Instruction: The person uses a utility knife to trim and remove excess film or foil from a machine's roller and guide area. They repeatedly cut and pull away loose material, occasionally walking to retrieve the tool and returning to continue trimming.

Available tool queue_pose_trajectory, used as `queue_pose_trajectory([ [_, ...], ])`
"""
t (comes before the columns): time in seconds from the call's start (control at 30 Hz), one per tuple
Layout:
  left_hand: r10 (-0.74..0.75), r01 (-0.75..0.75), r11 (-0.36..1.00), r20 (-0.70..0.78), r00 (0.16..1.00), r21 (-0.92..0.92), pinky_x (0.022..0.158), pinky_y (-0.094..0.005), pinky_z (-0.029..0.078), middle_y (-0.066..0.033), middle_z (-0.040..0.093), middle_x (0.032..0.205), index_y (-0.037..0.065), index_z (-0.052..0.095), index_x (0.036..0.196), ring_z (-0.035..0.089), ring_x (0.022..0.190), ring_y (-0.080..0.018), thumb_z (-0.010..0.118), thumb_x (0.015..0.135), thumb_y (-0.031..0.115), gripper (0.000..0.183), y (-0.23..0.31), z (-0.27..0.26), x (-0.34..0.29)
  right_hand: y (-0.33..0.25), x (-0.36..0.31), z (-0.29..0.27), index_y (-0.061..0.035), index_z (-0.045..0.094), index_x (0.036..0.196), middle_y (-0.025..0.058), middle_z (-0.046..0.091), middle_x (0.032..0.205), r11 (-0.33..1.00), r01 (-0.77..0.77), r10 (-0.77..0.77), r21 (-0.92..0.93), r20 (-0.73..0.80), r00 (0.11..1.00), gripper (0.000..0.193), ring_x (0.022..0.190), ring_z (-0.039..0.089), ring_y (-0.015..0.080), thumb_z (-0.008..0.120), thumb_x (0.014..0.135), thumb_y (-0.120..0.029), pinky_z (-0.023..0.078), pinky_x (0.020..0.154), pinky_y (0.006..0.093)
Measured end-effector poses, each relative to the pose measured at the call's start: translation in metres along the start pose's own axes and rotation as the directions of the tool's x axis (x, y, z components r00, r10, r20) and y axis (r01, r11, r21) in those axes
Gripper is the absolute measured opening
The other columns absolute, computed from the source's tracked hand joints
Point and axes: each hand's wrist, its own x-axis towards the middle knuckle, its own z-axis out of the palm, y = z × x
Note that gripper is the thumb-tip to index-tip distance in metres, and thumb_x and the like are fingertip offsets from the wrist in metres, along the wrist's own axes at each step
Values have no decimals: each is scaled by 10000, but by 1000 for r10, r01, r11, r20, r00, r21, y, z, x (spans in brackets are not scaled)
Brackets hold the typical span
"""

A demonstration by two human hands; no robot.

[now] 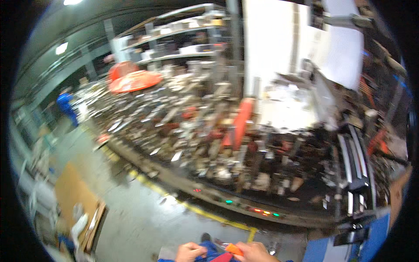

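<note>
At the lower edge, my right hand (256, 252) is closed around a small orange object (234, 249); blur hides its exact kind. A piece of red material (221, 258) lies just below it, in front of my blue clothing. My left hand (190, 252) is curled closed a short way to the left, apart from the right hand. Whether anything is inside its fingers cannot be made out. Both hands are low before my body, on the near side of a long machine bench (174, 178) crowded with blurred metal parts.
Indicator lights (265, 213) line the bench's front edge. An upright orange-red part (242, 122) stands among the pieces. Yellow floor tape (192, 211) runs along the bench. Cardboard (78, 187) leans at the left. A person in blue (66, 105) stands far left. Shelves (179, 32) rise behind.
</note>
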Motion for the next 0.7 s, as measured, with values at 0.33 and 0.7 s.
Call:
queue_pose_trajectory([
  [0.33,45,-46,999,299,953,-6,494,-270,417,-38,666,662,33,682,752,545,531,-98,668,923,126,195,96,-22,149,32,94,15,-171,702,1074,185,724,965,971,-210,235,112,-306,923,195,951,714,379,578,983,-290,541,816,529],
  [0.7,5,-160,961,566,825,224,536,-282,439,-16,641,674,43,656,773,563,571,-116,609,1049,202,322,148,-51,266,-17,166,8,-190,714,1274,223,635,1407,658,-660,746,362,-198,636,368,1223,651,406,588,1021,-426,543,947,449],
])
